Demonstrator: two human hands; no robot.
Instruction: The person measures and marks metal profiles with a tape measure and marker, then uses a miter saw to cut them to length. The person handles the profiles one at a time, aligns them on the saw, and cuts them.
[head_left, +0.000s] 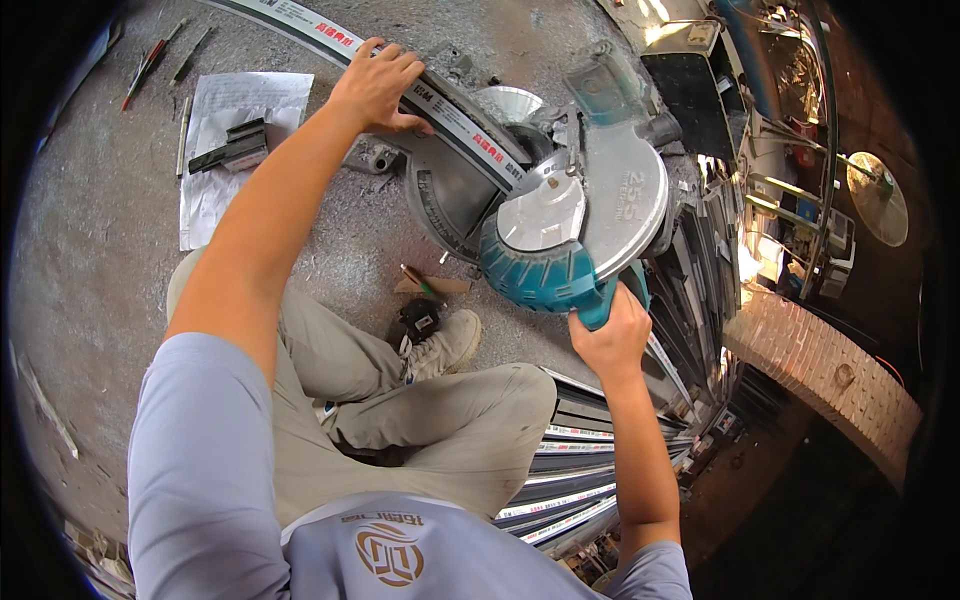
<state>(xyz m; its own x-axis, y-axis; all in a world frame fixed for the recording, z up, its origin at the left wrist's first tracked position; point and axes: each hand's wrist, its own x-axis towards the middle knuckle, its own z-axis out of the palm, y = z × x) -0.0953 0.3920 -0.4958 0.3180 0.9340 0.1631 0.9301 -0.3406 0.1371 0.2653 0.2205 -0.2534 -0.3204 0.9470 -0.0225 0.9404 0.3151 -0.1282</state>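
Note:
A long metal profile (pixel 455 125) with a printed white film runs from the upper left across the bed of a mitre saw (pixel 510 210) to its blade guard. My left hand (pixel 378 92) grips the profile, fingers over its far side and thumb stretched along the near side. Below the grey and teal saw head, my right hand (pixel 614 335) is wrapped round the teal handle (pixel 597 306). The guard (pixel 630 205) hides the blade's edge, so I cannot tell whether it touches the profile.
Short dark profile pieces (pixel 235 147) lie on white paper (pixel 205 110) at the left. A black tape measure (pixel 417 320) rests by my shoe. Stacked profiles (pixel 570 480) fill the right side, before a brick ledge (pixel 820 360). Metal shavings cover the floor (pixel 330 240).

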